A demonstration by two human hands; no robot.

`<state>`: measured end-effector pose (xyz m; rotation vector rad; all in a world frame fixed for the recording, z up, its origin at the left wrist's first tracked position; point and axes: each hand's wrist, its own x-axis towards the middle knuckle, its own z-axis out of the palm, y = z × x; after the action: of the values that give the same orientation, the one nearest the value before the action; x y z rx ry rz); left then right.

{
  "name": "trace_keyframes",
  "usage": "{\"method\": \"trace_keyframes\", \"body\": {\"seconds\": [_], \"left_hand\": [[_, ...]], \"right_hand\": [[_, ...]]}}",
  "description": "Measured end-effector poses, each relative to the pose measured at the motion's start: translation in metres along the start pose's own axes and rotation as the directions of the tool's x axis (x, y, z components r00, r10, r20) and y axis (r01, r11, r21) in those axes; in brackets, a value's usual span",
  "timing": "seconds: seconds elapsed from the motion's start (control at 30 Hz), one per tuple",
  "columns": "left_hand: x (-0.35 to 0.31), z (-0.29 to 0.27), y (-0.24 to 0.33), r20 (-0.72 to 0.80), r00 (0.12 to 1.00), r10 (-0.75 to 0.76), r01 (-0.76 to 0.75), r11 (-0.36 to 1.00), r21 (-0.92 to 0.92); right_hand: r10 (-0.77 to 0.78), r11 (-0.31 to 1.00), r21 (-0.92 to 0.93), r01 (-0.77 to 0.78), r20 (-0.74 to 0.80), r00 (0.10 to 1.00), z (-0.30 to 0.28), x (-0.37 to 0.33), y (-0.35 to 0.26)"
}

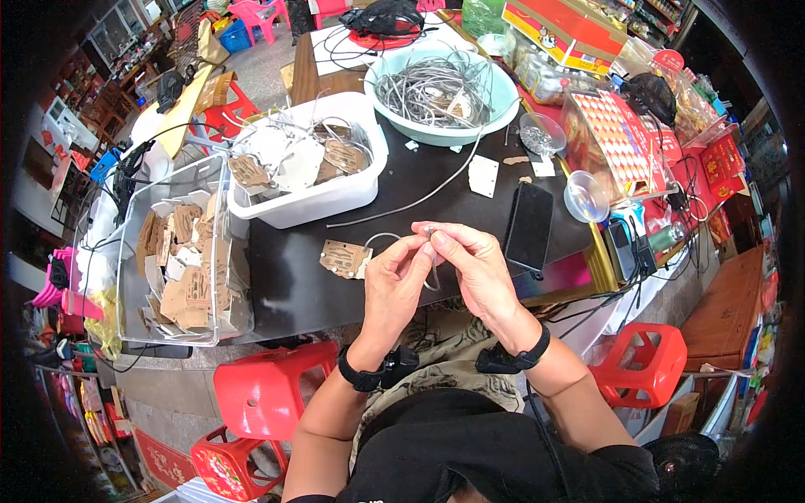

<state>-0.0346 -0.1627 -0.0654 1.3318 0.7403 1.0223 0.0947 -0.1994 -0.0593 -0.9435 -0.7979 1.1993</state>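
Observation:
My left hand and my right hand meet over the near edge of the dark table. Both pinch a thin grey cable between thumbs and fingertips. A small metallic tip shows between the fingers, too small to make out. Part of the cable loops below my fingers; another part curves left to a brown cardboard piece with small white round bits on it. Beyond my hands, a loose grey cable stretches across the table from a pale green basin heaped with coiled cables.
Left stand a white tub of white and brown card pieces and a clear bin of torn cardboard. A black phone, a clear plastic cup and a bowl of small metal bits lie right. Red stools flank me.

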Motion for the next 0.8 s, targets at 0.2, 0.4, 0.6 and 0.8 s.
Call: {"method": "trace_keyframes", "body": {"seconds": [0.2,0.4,0.6,0.8], "left_hand": [[-0.0009,-0.0012,0.0066,0.027,0.998,-0.062,0.059,0.992,0.109],[0.0002,-0.0021,0.0035,0.048,0.999,0.001,-0.005,0.996,0.087],[0.0004,-0.0027,0.0022,0.051,0.998,0.024,-0.028,0.996,0.085],[-0.0016,-0.0044,-0.0022,0.029,1.0,0.007,-0.009,0.998,0.069]], "right_hand": [[0.026,1.0,0.011,-0.026,0.011,1.0,0.0002,-0.0001,-0.002],[0.022,0.999,0.028,-0.022,-0.001,1.0,0.0022,-0.0004,-0.0003],[-0.004,1.0,0.026,0.004,-0.013,1.0,0.0019,-0.0003,0.0024],[-0.005,1.0,-0.013,0.005,0.0,1.0,0.0041,0.0001,0.0032]]}}
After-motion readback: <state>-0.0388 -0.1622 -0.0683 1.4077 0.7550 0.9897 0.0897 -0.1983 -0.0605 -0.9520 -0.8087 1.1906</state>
